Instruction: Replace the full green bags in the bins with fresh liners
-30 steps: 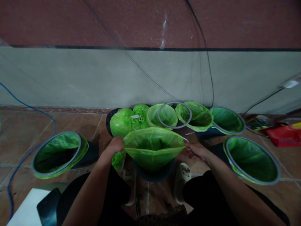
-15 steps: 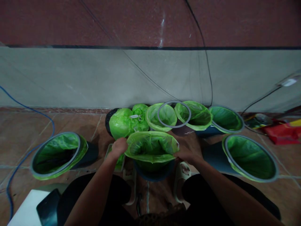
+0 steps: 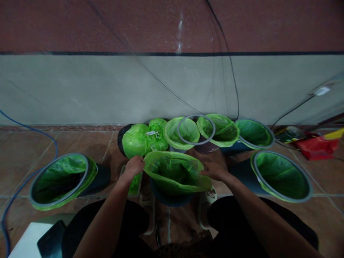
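Above the dark bin [image 3: 172, 201], a thin, translucent green bag [image 3: 174, 188] gapes wide.

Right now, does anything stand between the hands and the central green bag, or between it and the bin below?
Nothing visible: left hand and right hand are at the green bag, which sits over the bin.

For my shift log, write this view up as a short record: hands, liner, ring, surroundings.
left hand: grips the left edge of the green liner
right hand: at the liner's right edge; grip unclear
liner: mouth open, above a dark bin between the feet
gray ring: appears to lie across two lined bins near the wall
sides: lined bin left, lined bin right, both with gray rims
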### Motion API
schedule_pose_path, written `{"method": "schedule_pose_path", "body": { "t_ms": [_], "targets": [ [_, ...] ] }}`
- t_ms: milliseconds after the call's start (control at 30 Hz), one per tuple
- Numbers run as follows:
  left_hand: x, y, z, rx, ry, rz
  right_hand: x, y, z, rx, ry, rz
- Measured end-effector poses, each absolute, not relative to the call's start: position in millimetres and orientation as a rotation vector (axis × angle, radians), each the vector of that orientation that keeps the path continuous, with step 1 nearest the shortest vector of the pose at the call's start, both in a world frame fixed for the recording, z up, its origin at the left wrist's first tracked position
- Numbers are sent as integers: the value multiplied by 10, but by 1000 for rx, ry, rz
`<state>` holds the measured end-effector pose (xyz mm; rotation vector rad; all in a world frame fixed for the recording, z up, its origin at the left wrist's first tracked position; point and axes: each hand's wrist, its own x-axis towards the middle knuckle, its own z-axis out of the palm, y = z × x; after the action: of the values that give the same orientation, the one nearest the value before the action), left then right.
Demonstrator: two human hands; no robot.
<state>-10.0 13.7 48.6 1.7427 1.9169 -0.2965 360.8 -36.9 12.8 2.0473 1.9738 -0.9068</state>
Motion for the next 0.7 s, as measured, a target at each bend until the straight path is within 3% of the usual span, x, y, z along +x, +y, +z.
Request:
{"method": "schedule_pose_path", "body": {
  "t_ms": [233,500,600,700],
  "targets": [
    [-87,138,621,1728,1877,-178,3492,-258,248,2116,2034,-1131],
    [123,153,927,1537,1456,660,3326,-197,701,2567,2150,-2158],
    [252,105,1094,1383,1169,954,3154,-183,931,2488,2171,-2529],
    [362,55,1158,1299,1002,1022,2966,-178,978,2274,2022,-2840]
  ]
}}
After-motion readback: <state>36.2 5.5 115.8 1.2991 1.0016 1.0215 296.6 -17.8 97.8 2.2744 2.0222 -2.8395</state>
